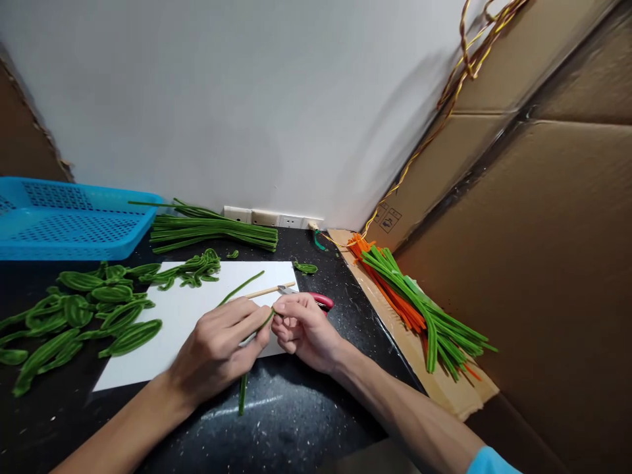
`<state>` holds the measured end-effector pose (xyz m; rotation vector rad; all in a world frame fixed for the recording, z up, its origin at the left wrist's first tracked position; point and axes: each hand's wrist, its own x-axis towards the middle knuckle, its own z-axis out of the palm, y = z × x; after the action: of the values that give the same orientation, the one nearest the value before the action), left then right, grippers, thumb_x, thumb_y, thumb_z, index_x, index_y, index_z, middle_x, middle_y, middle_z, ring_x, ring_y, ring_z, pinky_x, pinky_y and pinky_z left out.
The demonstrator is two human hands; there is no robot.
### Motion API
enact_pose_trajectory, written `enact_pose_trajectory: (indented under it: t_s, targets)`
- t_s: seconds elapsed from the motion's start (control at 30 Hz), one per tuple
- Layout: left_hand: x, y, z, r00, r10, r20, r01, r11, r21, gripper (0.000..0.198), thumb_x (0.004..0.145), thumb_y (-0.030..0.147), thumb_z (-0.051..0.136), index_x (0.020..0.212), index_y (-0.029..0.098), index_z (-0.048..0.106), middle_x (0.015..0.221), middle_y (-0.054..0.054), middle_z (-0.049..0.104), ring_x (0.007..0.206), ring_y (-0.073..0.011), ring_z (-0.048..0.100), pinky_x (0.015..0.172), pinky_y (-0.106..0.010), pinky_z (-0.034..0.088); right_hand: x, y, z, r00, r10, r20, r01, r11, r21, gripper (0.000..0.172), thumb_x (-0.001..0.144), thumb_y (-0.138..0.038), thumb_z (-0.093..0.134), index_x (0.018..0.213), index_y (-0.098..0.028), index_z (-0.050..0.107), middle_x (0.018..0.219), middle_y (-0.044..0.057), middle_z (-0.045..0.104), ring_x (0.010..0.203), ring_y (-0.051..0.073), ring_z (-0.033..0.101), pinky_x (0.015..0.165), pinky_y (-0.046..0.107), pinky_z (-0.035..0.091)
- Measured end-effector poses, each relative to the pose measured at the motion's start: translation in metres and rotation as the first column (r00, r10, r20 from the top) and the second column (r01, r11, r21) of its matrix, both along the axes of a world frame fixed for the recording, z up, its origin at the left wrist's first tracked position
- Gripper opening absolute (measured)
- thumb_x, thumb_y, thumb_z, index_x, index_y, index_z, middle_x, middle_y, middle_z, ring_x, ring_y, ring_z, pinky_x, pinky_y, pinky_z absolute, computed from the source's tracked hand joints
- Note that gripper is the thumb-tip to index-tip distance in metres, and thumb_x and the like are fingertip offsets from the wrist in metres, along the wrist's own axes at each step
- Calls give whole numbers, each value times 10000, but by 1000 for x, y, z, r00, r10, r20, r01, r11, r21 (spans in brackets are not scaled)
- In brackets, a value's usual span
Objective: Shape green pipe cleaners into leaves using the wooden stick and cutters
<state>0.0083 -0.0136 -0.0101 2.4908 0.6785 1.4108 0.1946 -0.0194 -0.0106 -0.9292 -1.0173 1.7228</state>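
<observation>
My left hand (224, 339) is closed around a dark green pipe cleaner (241, 395), whose one end hangs below the palm. Between the fingertips of my right hand (306, 329), the same green strand is pinched where the two hands meet. Another green length (241, 288) sticks out behind my left knuckles; whether it is the same piece I cannot tell. Both hands are over a white sheet of paper (197, 316). Just behind the fingers lie a thin wooden stick (261, 291) and pliers with red handles (320, 301), partly covered by my right hand.
Shaped green pipe-cleaner leaves (79, 309) spread across the left. A bundle of straight green pipe cleaners (212, 230) lies by the wall, beside a blue basket (74, 253). Orange (395, 299) and light green pipe cleaners (424, 303) rest on cardboard (464, 398) at right.
</observation>
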Motion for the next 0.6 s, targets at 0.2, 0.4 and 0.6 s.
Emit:
enact_pose_trajectory:
  t_s: [0.2, 0.4, 0.6]
  targets:
    - [4, 3, 10, 998, 6, 67, 36, 802, -596, 246, 1014, 304, 595, 852, 182, 735, 811, -33, 722, 773, -179, 677, 732, -260, 507, 15, 1, 6, 887, -175, 428, -93, 840, 534, 374, 997, -476, 648, 799, -161, 676, 676, 4, 638, 578, 102, 521, 564, 231, 408]
    - [1, 14, 10, 958, -39, 283, 257, 547, -796, 324, 978, 395, 624, 762, 155, 649, 654, 18, 564, 629, -127, 521, 648, -247, 437, 25, 0, 1, 695, -574, 434, -258, 364, 895, 184, 1011, -186, 611, 1188, -168, 660, 899, 44, 709, 547, 85, 488, 523, 227, 437]
    - [0, 16, 8, 918, -72, 390, 390, 344, -854, 305, 968, 398, 643, 814, 135, 660, 644, 11, 586, 566, -106, 507, 572, -234, 399, 28, 5, 1, 626, -705, 334, -345, 134, 929, 235, 1014, -160, 643, 1246, -183, 665, 888, 55, 772, 587, 113, 631, 558, 238, 541]
